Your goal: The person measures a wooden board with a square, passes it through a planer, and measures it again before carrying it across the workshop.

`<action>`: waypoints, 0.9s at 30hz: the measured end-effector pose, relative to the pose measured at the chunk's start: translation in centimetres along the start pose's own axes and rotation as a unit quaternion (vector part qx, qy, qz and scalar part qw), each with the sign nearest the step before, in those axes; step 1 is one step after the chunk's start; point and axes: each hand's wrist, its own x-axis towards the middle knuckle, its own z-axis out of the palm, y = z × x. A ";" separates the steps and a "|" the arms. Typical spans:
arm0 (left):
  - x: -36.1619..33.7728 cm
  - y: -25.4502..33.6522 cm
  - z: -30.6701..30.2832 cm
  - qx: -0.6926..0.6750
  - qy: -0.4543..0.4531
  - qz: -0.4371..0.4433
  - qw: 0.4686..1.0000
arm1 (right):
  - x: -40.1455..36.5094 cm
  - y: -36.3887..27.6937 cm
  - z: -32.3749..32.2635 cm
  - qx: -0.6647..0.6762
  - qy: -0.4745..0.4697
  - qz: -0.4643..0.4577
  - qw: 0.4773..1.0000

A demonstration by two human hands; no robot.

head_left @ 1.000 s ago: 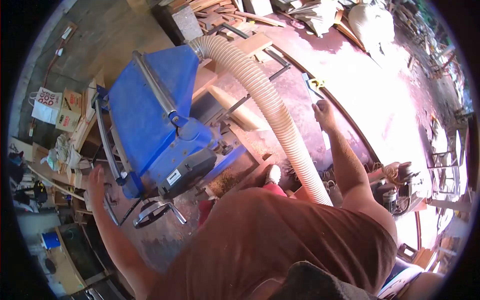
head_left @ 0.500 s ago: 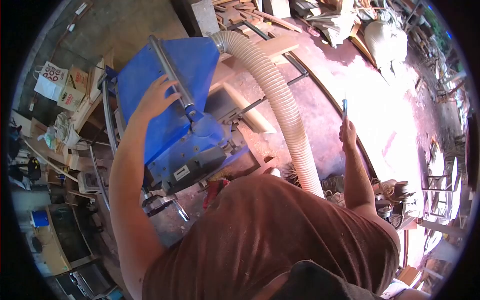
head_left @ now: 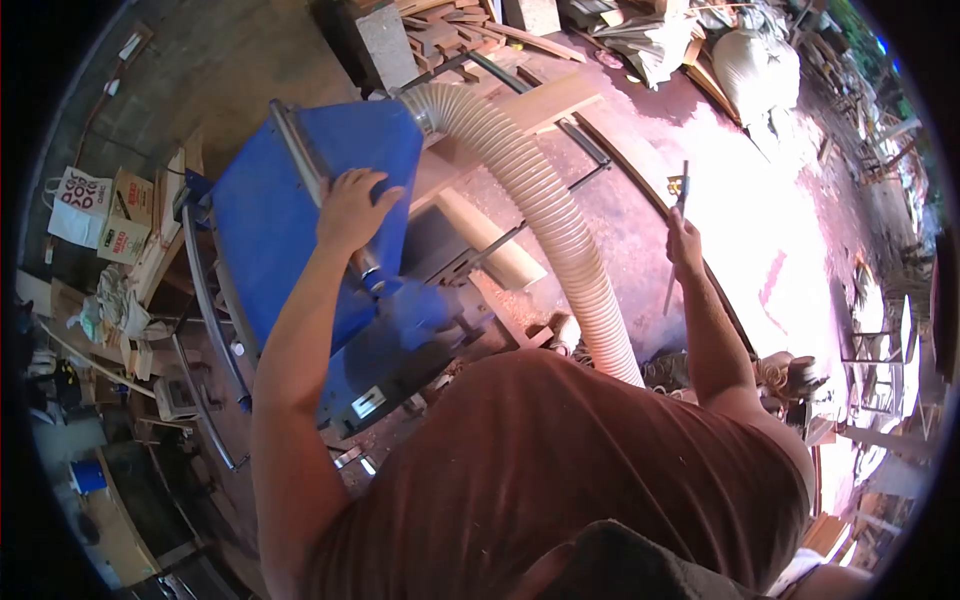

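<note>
My left hand lies over a round metal bar that runs along a blue metal machine hood. Its fingers are bent and the thumb sticks out apart, hiding the middle of the bar. Out to the right, my right hand is closed around a slim metal tool, long and straight like a caliper. A small yellow part shows near its upper end, and a thin rod continues below the fist. From the hood's far corner a ribbed, clear hose curves down towards my body.
Wooden boards lie behind the hose across a metal frame. Scrap wood is piled at the back, with a stuffed white sack farther right. Cartons and a printed bag stand on the left. Sawdust lies beside the machine.
My left hand has come down from above the hood onto the bar. The right hand has turned the tool so more of its length shows. The view has shifted slightly.
</note>
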 end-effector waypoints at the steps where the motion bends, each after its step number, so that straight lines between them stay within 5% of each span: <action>1: 0.1 0.2 -0.3 0.012 0.021 -0.036 0.999 | 2.9 0.8 0.3 -0.004 0.000 0.007 1.000; 3: 0.0 -0.5 0.7 -0.013 0.070 -0.162 0.984 | 7.3 1.0 1.5 -0.016 -0.027 0.031 0.999; 6: -0.2 -2.0 2.2 -0.062 0.135 -0.196 0.969 | 13.8 0.7 4.3 0.091 -0.105 0.076 0.987; 9: 0.6 0.2 0.5 -0.043 0.053 -0.245 0.967 | 20.2 1.1 8.0 0.187 -0.132 0.094 0.969; 12: 1.6 1.7 0.0 0.059 -0.003 -0.260 0.964 | 24.5 0.2 12.7 0.218 -0.076 0.126 0.965; 27: 2.1 1.9 0.1 0.076 -0.028 -0.283 0.956 | 28.8 -2.0 22.3 0.313 -0.057 0.181 0.931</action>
